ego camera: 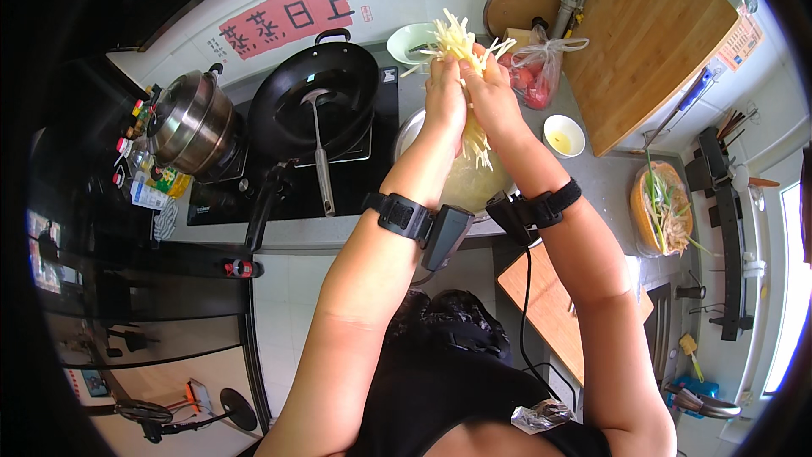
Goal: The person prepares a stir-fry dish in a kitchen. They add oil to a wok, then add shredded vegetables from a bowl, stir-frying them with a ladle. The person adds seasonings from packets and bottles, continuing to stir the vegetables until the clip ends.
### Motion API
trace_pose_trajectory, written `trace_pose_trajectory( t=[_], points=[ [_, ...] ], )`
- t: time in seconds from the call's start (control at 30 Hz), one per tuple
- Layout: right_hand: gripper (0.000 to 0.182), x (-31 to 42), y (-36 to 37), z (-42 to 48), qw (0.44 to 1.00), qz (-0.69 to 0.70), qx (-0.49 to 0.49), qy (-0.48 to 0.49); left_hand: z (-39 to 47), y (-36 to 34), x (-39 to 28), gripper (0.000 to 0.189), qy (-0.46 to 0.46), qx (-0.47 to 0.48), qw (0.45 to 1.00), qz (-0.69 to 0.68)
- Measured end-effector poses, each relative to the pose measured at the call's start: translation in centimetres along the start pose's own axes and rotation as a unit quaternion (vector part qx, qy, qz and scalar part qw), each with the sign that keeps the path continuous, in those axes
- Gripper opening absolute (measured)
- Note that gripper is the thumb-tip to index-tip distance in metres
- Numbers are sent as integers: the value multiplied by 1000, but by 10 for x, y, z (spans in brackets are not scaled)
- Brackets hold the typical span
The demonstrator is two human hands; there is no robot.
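Between my two hands is a thick bunch of pale shredded strips [458,38], likely potato. My left hand [445,92] presses on it from the left, my right hand [493,90] from the right. Strips stick out above the fingers, and more hang below the palms. Right beneath is a wide metal basin [406,130] with cloudy yellowish liquid, partly covered by my forearms. Behind my hands stands a pale green bowl [406,38] with something dark in it. A black strap with a device sits on each of my forearms.
Left of the basin, a black wok [273,95] holding a metal spatula [322,171] rests on the cooktop beside a steel steamer pot [196,127]. To the right are a bag of tomatoes [536,79], a small white bowl [564,136], a leaning wooden board [647,32] and a vegetable basket [641,203].
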State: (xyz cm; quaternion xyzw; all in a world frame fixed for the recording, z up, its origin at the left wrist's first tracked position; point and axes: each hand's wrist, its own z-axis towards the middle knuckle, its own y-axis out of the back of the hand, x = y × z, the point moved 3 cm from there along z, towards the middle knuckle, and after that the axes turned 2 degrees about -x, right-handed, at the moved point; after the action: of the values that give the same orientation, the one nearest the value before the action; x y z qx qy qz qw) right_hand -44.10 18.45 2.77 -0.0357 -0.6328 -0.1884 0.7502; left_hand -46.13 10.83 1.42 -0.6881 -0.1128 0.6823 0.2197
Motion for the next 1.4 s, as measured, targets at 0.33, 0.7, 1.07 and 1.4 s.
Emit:
trace_pose_trajectory(
  t=[0.33,0.7,1.07,1.4],
  points=[
    [52,2,-3,-7,1000,6,-5,0,-2,6,4,37,12,-22,1000,4],
    [54,-99,-48,-23,972,-153,79,-156,10,97,103,53,239,-44,970,-18],
    [41,-98,60,-72,924,-298,195,-139,23,84,71,63,206,116,663,711],
    [70,-167,250,-278,801,-468,-59,-369,-104,-95,155,22,7,368,776,512]
  ],
)
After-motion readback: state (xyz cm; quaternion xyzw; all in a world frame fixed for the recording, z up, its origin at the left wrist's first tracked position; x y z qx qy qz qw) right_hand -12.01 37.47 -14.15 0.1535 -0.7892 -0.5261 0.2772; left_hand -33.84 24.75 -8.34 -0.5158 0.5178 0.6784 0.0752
